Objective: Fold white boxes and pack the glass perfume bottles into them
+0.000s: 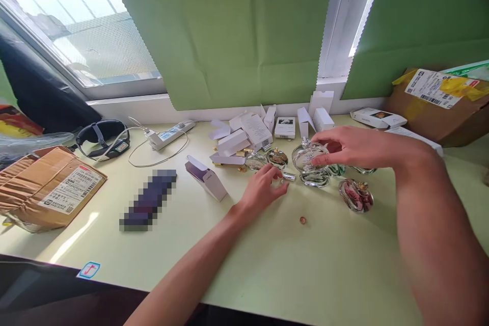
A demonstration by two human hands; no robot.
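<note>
My right hand (344, 146) grips a round clear glass perfume bottle (306, 157) and holds it just above another clear bottle (314, 179) lying on the pale green table (267, 265). My left hand (263, 187) rests on the table with its fingers curled, its fingertips pinched at a small silver cap (289, 177). Two small round bottles (277, 158) with gold tops stand just behind the left hand. A pink-filled bottle (356, 195) lies to the right, and a tiny gold bead (302, 220) sits in front.
Several small white cartons (244, 135) lie open along the window sill. An open white box (206, 177) lies left of my hand. A cardboard parcel (46, 188) sits at the far left, another (431, 107) at the far right. A power strip (168, 135) and headband (103, 137) lie at back left.
</note>
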